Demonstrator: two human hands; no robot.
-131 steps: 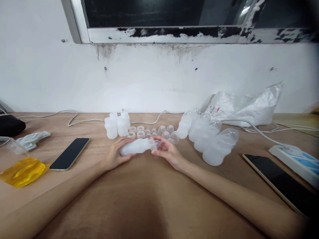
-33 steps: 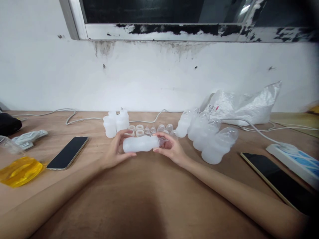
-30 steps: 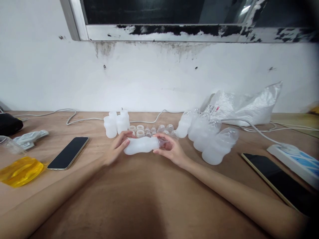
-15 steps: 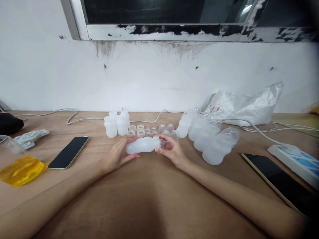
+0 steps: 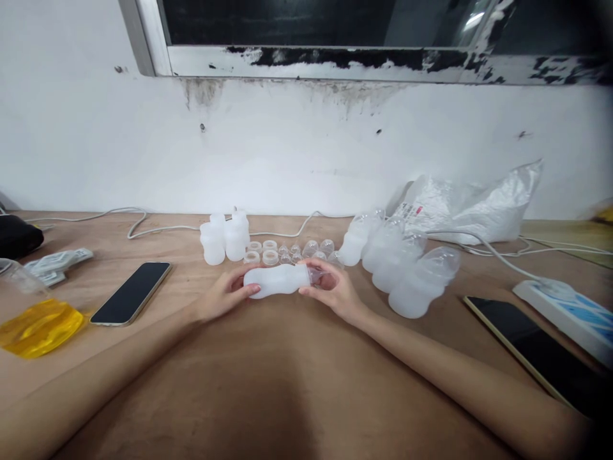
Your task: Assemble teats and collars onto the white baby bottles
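The held baby bottle point(image 5: 278, 281) lies on its side above the desk point(image 5: 268, 383), its long axis running left to right, base to the left, clear nipple end point(image 5: 315, 275) to the right. The left hand point(image 5: 225, 294) has its fingers wrapped round the base; the right hand point(image 5: 335, 291) has its fingers pinching the neck and nipple end. Just beyond the bottle sit white rings point(image 5: 269, 257), small nipples point(image 5: 284, 252) and clear domed caps point(image 5: 311, 248). Uncapped bottles point(image 5: 213, 244) stand beyond it to the left, capped bottles point(image 5: 412, 287) to its right.
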